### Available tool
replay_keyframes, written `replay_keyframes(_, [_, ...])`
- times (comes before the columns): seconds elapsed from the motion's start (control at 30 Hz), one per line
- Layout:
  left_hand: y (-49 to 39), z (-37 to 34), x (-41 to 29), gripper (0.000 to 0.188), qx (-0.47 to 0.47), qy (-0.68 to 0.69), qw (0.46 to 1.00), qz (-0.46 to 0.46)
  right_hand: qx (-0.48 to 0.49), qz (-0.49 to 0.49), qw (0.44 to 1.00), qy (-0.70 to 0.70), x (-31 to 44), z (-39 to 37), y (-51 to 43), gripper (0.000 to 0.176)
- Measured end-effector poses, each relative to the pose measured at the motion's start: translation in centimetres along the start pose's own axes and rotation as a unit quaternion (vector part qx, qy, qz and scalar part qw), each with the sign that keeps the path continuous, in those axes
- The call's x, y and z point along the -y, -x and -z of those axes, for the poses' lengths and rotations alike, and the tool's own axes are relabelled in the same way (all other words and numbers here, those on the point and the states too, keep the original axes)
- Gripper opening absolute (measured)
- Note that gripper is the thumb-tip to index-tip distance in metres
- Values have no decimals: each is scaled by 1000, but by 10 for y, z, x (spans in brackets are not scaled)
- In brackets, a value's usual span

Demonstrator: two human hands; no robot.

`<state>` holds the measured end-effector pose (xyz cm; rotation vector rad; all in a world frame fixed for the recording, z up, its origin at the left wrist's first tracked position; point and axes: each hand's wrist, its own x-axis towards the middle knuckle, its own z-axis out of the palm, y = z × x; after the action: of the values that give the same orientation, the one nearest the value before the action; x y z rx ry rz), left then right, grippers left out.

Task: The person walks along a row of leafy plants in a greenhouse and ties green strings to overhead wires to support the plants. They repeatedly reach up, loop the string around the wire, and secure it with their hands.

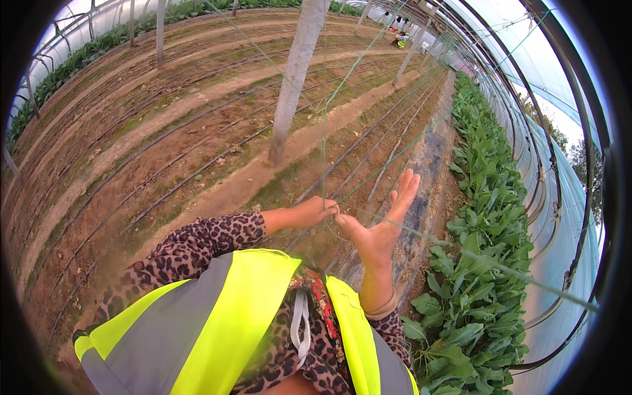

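Observation:
My left hand [310, 213] pinches thin green twine [324, 153] between thumb and fingertips, in front of my chest. From the pinch one strand rises straight up, while another green strand [419, 137] slants off to the upper right. A loose, thin loop dangles just below the fingertips. My right hand [377, 237] is spread wide, fingers pointing up and away. Its thumb tip lies right beside the left fingertips; whether it presses on the twine is unclear. A blurred strand [513, 273] crosses nearer the camera, towards the lower right.
A concrete post [295, 74] stands ahead in the bare soil. Black drip lines [197, 174] run along the beds. Leafy green plants [486, 237] line the right side beside the plastic greenhouse wall [568, 247] and curved hoops. A person [401, 40] in a hi-vis vest is far off.

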<state>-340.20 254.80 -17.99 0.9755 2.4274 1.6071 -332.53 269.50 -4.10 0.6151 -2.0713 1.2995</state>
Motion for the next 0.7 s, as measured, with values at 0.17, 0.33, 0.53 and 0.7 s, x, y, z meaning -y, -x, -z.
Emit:
replay_keyframes(0.17, [21,-19,20,21,-3,-13,1000,12,64,-142,961,-229,-14,-47,0,118])
replay_keyframes(0.33, [54,-30,47,33,-72,79,984,-144,110,-152,899,-395,3,-108,25,97])
replay_keyframes(0.53, [99,26,72,27,167,7,986,0,-46,-309,845,-435,17,-132,22,22])
replay_keyframes(0.7, [96,164,30,98,176,20,981,79,-13,-308,862,-402,25,-138,22,33])
